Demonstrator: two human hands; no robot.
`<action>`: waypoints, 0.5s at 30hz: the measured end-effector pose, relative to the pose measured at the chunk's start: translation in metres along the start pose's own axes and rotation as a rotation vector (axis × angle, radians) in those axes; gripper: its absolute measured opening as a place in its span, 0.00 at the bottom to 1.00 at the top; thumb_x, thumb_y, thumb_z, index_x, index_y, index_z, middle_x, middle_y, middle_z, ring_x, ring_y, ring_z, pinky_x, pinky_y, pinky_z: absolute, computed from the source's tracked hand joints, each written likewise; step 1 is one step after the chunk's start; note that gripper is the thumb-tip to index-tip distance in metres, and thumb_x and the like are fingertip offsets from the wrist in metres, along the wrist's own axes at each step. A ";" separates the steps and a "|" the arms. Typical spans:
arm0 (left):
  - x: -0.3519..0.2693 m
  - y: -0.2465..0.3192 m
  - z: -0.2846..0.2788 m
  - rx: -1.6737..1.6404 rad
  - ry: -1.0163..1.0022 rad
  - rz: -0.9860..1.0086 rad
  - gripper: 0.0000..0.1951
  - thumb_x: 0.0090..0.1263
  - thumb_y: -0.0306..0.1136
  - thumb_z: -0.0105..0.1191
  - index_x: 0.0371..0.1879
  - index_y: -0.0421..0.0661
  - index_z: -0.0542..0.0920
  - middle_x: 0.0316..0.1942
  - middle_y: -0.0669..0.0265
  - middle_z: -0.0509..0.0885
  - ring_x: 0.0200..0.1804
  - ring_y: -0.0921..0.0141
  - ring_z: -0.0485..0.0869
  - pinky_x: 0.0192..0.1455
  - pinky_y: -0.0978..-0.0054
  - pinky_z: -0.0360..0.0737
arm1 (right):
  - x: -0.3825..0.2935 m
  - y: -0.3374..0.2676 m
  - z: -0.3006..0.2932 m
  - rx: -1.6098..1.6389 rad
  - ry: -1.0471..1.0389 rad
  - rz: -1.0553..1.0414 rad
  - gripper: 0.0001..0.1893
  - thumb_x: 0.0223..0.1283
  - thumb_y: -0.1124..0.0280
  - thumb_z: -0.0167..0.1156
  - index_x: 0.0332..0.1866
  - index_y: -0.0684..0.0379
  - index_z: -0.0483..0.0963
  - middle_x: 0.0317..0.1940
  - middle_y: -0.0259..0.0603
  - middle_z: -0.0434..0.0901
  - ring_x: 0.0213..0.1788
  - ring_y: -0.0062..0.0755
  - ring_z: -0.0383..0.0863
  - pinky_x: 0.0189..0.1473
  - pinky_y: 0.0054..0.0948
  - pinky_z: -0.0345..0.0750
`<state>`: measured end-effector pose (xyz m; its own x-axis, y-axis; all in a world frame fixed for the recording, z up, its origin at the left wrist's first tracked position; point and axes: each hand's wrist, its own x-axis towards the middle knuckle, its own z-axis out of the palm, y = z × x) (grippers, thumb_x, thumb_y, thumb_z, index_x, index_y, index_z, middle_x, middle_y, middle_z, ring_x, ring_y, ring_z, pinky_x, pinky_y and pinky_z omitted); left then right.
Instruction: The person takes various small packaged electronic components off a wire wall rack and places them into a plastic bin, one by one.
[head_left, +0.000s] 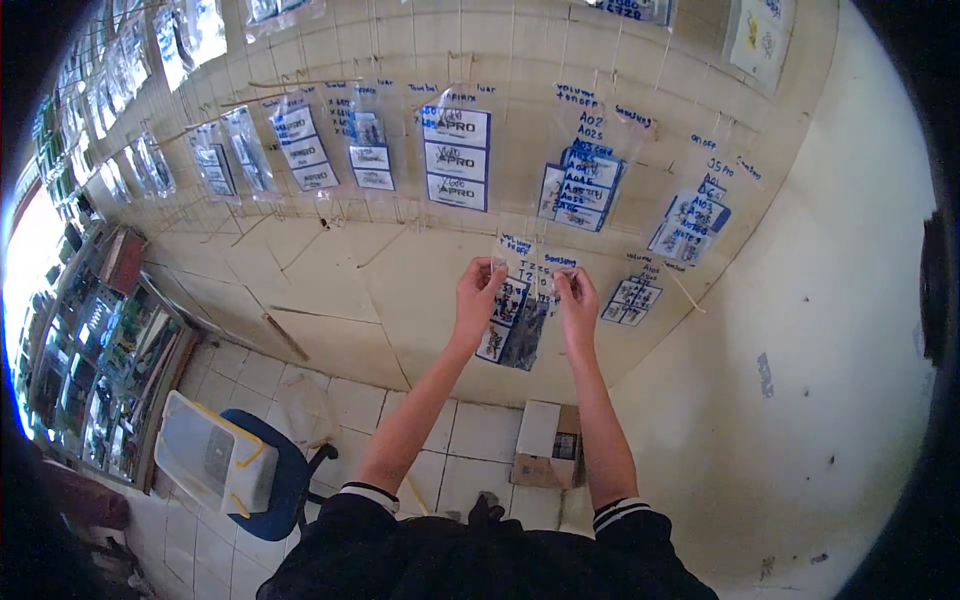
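Note:
In front of me a clear plastic bag (534, 274) with blue handwriting hangs low on the wall panel. My left hand (476, 296) pinches its left side near the top, thumb against the plastic. On the opposite side, my right hand (577, 304) grips the bag's right edge between thumb and fingers. White cards with small dark parts (493, 341) show through its left half, and a dark grey packet (525, 337) lies beside them. Just right of my right hand hangs a smaller bag of blue-edged cards (632, 300).
Rows of similar bags (457, 161) hang from hooks above. A bare hook (686, 291) juts out at right. Below are a cardboard box (536, 469) and, leftward, a blue swivel chair (281, 487) bearing a lidded plastic bin (202, 454). A glass display case (97, 375) stands far left.

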<state>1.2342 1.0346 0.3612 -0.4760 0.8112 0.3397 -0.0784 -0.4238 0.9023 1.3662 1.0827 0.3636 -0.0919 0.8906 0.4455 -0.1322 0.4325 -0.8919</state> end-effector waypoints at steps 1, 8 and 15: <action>-0.004 0.005 0.000 -0.005 -0.008 0.001 0.07 0.60 0.32 0.48 0.31 0.43 0.71 0.24 0.74 0.71 0.28 0.83 0.67 0.31 0.86 0.65 | -0.004 -0.006 -0.001 -0.005 0.007 -0.005 0.08 0.53 0.67 0.52 0.27 0.62 0.69 0.18 0.26 0.63 0.23 0.12 0.59 0.25 0.14 0.59; -0.035 0.041 -0.003 -0.145 -0.041 -0.062 0.06 0.60 0.31 0.48 0.26 0.44 0.68 0.21 0.76 0.67 0.26 0.84 0.64 0.30 0.86 0.62 | -0.044 -0.056 0.006 0.059 0.062 0.008 0.06 0.53 0.71 0.51 0.26 0.62 0.69 0.18 0.24 0.63 0.22 0.11 0.58 0.25 0.13 0.57; -0.069 0.076 -0.004 -0.153 -0.067 -0.053 0.06 0.61 0.31 0.46 0.26 0.44 0.67 0.21 0.76 0.65 0.26 0.84 0.61 0.30 0.86 0.60 | -0.078 -0.099 0.006 0.063 0.102 -0.054 0.05 0.54 0.71 0.50 0.27 0.61 0.68 0.19 0.24 0.62 0.24 0.10 0.58 0.26 0.12 0.57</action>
<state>1.2574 0.9453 0.4052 -0.4085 0.8569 0.3146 -0.2363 -0.4321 0.8703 1.3806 0.9694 0.4174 0.0176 0.8771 0.4799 -0.1959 0.4737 -0.8586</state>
